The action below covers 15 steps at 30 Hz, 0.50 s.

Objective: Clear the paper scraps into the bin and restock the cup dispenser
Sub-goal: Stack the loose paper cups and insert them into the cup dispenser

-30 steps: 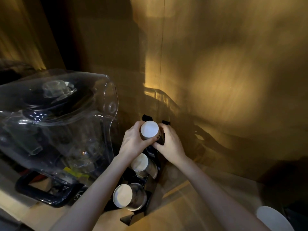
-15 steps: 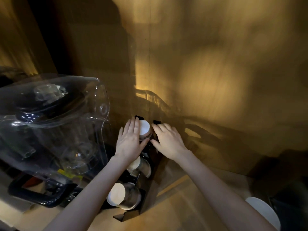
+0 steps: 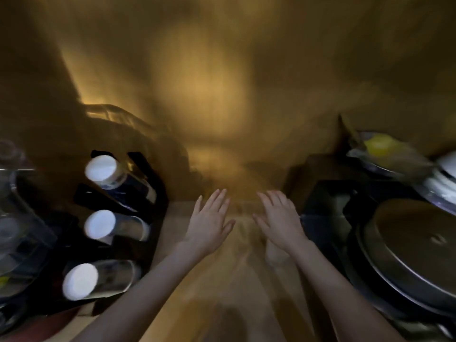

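A black cup dispenser point(image 3: 145, 174) stands at the left with three slanted slots. Each slot holds a stack of cups: the top stack point(image 3: 103, 170), the middle stack point(image 3: 100, 227) and the bottom stack point(image 3: 80, 281) show white round ends. My left hand point(image 3: 209, 224) and my right hand point(image 3: 280, 222) hover side by side over the wooden counter point(image 3: 222, 287), right of the dispenser, fingers spread, holding nothing. The frame is blurred. No paper scraps or bin can be made out.
A clear plastic blender cover point(image 3: 12, 218) sits at the far left. At the right stand a large round metal lid point(image 3: 419, 245), a black appliance point(image 3: 328, 201), and stacked dishes with something yellow point(image 3: 380, 145). A wooden wall point(image 3: 222, 82) closes the back.
Both hands have let go of the top cup stack and moved right, away from the dispenser. The view has swung to the right.
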{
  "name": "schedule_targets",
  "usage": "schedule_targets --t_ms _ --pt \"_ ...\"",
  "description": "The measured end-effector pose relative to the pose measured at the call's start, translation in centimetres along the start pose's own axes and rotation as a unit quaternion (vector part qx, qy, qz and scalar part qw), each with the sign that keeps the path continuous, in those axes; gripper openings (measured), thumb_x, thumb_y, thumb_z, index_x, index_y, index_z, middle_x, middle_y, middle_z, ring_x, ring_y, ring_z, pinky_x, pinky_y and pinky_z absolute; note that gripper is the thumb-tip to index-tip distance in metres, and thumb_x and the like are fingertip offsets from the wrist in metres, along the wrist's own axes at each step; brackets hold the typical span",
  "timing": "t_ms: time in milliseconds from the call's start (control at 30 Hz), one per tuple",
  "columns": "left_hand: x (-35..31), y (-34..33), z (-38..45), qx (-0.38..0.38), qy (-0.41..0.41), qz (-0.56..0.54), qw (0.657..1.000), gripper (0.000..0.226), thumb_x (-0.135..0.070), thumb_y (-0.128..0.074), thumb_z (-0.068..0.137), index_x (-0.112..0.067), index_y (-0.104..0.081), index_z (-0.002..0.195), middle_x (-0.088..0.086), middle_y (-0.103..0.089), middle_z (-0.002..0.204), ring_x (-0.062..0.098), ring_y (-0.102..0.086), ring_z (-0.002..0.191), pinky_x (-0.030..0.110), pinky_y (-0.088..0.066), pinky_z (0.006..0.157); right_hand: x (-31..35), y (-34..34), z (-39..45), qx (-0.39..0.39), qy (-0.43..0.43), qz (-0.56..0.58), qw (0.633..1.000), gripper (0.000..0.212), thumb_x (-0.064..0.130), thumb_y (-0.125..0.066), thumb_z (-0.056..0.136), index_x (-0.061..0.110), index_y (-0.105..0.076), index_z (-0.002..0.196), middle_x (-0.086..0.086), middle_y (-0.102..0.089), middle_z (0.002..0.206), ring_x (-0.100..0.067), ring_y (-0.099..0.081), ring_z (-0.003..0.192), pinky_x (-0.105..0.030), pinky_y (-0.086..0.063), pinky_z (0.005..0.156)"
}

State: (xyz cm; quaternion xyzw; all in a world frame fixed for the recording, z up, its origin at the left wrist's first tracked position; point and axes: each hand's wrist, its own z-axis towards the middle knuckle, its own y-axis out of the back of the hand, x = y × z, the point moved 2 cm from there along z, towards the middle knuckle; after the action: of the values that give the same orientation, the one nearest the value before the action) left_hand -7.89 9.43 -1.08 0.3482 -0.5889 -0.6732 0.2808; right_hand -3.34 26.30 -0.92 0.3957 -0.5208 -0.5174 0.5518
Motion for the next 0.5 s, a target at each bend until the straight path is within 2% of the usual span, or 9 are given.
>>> schedule_targets --t_ms 133,200,267,333,400,500 --pt "-4.1 -2.9 1.3 0.049 -0.054 -0.004 0.997 0.058 -0.043 -0.027 0.095 -0.014 -0.016 0.144 0.003 -0.008 0.158 0.016 -0.004 0.145 0.043 -0.008 0.117 -4.7 -1.7 -3.7 0.029 -0.098 0.019 0.995 0.060 0.036 -0.048 0.090 0.016 -0.025 0.142 -0.010 -0.035 0.147 -0.026 -0.026 0.137 -0.040 -0.026 0.112" --pt "-5.9 -4.3 2.0 0.076 -0.059 -0.026 0.995 0.058 -0.043 -0.028 0.095 -0.012 -0.017 0.144 0.006 -0.016 0.157 0.019 -0.013 0.144 0.042 -0.014 0.116 -6.0 -2.5 -4.9 0.039 -0.148 0.057 0.987 0.062 0.036 -0.049 0.089 0.014 -0.024 0.142 -0.011 -0.035 0.147 -0.026 -0.027 0.136 -0.040 -0.028 0.111" --pt "-7.4 -5.6 2.7 0.109 -0.025 -0.063 0.992 0.057 -0.043 -0.030 0.095 -0.009 -0.025 0.140 0.012 -0.034 0.149 0.026 -0.033 0.136 0.042 -0.028 0.109 -6.8 -3.0 -5.8 0.040 -0.201 0.108 0.973 0.064 0.036 -0.049 0.090 0.013 -0.022 0.143 -0.011 -0.036 0.145 -0.026 -0.031 0.133 -0.041 -0.033 0.108" --pt "-8.4 -6.5 3.3 0.127 0.023 -0.107 0.986 0.050 -0.041 -0.035 0.094 -0.005 -0.039 0.128 0.019 -0.054 0.129 0.033 -0.051 0.117 0.042 -0.042 0.094 -7.5 -3.5 -6.3 0.048 -0.243 0.147 0.958 0.063 0.034 -0.049 0.090 0.010 -0.023 0.142 -0.014 -0.040 0.140 -0.028 -0.038 0.128 -0.041 -0.039 0.102" --pt "-8.9 -7.3 3.8 0.143 0.063 -0.163 0.974 0.043 -0.036 -0.039 0.093 -0.001 -0.048 0.115 0.025 -0.063 0.114 0.038 -0.058 0.105 0.040 -0.046 0.084 -8.0 -4.1 -6.6 0.058 -0.287 0.194 0.936 0.055 0.033 -0.050 0.090 0.008 -0.033 0.136 -0.017 -0.047 0.134 -0.032 -0.047 0.121 -0.040 -0.044 0.095" --pt "-8.9 -8.0 4.2 0.176 0.107 -0.264 0.942 0.039 -0.028 -0.044 0.093 0.006 -0.060 0.102 0.029 -0.067 0.104 0.038 -0.062 0.099 0.038 -0.047 0.083 -8.4 -4.7 -6.8 0.066 -0.342 0.298 0.889 0.037 0.026 -0.054 0.089 0.007 -0.050 0.121 -0.019 -0.061 0.119 -0.033 -0.058 0.107 -0.030 -0.045 0.082"
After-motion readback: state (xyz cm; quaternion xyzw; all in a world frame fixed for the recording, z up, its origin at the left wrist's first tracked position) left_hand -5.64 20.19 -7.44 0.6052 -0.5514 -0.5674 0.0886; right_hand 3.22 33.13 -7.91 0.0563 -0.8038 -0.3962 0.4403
